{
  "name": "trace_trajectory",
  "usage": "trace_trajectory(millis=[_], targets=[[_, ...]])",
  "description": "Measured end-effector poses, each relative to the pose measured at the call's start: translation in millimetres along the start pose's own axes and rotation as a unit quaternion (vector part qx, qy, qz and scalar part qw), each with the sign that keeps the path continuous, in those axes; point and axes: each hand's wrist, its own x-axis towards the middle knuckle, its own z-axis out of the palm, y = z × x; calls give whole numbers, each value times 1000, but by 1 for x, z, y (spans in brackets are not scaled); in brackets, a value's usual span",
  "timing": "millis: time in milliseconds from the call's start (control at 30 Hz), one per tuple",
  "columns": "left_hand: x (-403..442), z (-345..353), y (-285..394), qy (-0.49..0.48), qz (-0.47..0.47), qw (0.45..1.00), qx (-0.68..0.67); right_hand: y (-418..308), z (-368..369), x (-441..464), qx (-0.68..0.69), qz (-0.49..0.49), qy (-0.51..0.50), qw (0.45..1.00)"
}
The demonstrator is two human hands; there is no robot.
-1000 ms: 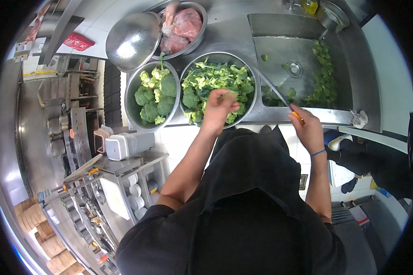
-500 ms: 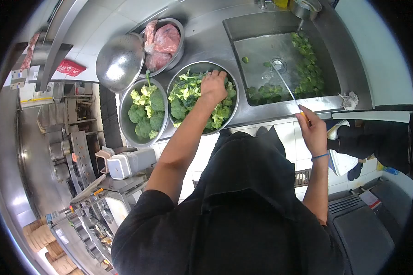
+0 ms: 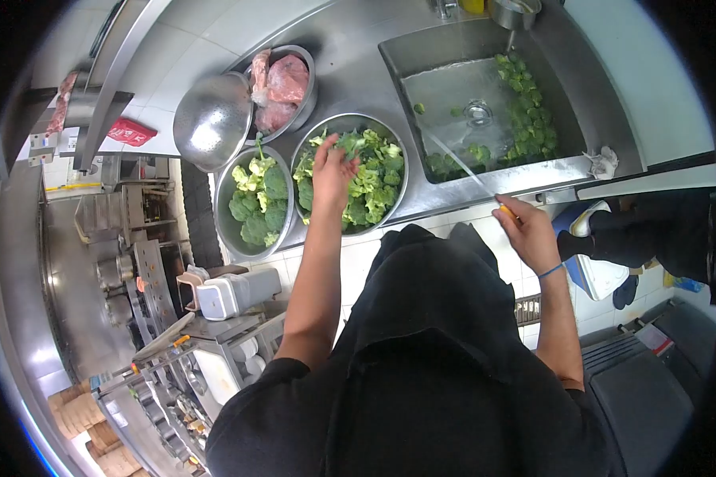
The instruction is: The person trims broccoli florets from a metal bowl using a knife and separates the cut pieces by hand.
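Head view: the left hand [image 3: 332, 176] hovers over the right-hand bowl [image 3: 356, 121] of cut broccoli, pinching a floret [image 3: 352, 144] between its curled fingers and thumb. Blur softens both, so exactly which fingertips press on it cannot be told; the floret lies at their ends, on the side toward the sink [image 3: 445, 56], above the other pieces [image 3: 371, 191] that fill the bowl below the palm. The right hand [image 3: 527, 232], with a blue band [image 3: 550, 270] at its wrist, has its fingers wrapped around the orange handle [image 3: 507, 211] of a knife [image 3: 474, 176]. The blade slants forward and leftward from the fist, across the near rim of the sink, well apart from the left fingers and their floret. Wet florets [image 3: 529, 119] lie along the right and near sides of the sink, and the drain [image 3: 478, 113] shows in its floor. Beside the cut pieces stands a second bowl [image 3: 224, 195] with larger heads [image 3: 250, 208]. Behind these, a third bowl [image 3: 296, 111] holds meat [image 3: 287, 79], next to a tilted colander [image 3: 212, 119]. A crumpled cloth [image 3: 603, 163] rests on the sink's near right corner, and another person's legs [image 3: 652, 234] show at the far right.
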Motion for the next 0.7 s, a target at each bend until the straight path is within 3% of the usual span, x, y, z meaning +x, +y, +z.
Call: trace_trajectory(millis=[33,167,300,433,700], targets=[[-8,-5,1,-12,-30,995,-96,-7,5,0,3,-21,-9,1000],[-28,-17,5,-16,-153,955,-255,-42,30,1,-12,-56,-59,997],[-30,-37,-14,-41,-78,968,-233,-66,48,3,-47,-81,-98,991],[-35,-53,-13,-21,-114,940,-320,-75,53,3,-93,-102,-99,986],[-55,-70,-13,-20,-104,943,-315,-103,68,-8,-144,-111,-111,977]])
